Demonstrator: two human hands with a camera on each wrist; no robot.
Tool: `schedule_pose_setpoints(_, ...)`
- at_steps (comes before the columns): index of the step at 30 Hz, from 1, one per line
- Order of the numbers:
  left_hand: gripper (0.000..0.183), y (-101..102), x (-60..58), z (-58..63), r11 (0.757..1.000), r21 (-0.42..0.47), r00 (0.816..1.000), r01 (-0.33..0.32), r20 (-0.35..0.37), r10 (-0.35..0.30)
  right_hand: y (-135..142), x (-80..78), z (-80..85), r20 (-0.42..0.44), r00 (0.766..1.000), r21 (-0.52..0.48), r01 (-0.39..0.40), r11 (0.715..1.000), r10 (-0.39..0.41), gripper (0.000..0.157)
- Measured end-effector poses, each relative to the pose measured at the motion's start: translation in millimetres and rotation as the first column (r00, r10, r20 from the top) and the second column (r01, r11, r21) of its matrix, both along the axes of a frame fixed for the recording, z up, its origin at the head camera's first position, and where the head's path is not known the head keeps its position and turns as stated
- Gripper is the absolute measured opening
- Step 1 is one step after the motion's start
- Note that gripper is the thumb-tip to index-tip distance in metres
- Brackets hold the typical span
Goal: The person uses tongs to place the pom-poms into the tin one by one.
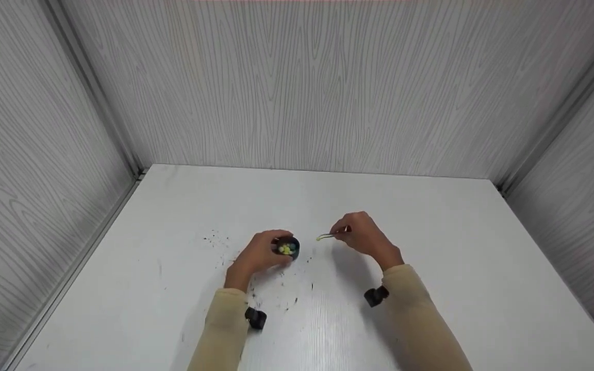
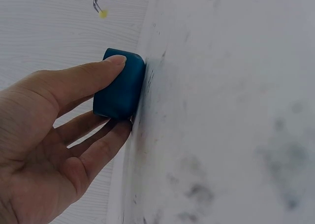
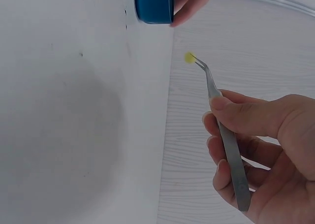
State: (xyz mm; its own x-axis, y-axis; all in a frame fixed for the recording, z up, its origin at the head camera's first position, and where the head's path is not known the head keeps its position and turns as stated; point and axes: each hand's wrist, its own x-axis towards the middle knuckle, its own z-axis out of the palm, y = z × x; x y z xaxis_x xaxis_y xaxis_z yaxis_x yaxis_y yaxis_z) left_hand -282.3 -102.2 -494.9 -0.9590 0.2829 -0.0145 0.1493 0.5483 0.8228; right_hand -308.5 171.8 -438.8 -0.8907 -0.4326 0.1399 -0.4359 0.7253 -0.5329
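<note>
A small dark blue cup (image 2: 120, 86) stands on the white table, and my left hand (image 1: 263, 251) grips its sides between thumb and fingers. Several small yellow and blue-green pieces (image 1: 286, 249) lie inside the cup in the head view. To the right, my right hand (image 1: 363, 234) pinches a pair of bent-tip metal tweezers (image 3: 229, 145). At the tweezers' tips is a small round yellow bead (image 3: 189, 57), held above the table and apart from the cup.
The white table (image 1: 431, 226) carries dark specks and smudges (image 1: 217, 239) around and left of the cup. Wood-grain panels (image 1: 302, 87) enclose the table at the back and both sides. Each sleeve bears a black wrist camera (image 1: 376, 296).
</note>
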Motion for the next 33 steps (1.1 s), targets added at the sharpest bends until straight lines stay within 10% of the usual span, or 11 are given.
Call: schedule_pose_setpoints(33,0.059,-1,0.2,1.2,1.0,-0.003,1.0,0.009,-0.026,-0.009,-45,0.2,-10.8,0.009,0.999,-0.004,-0.035,0.999,0.036,0.013)
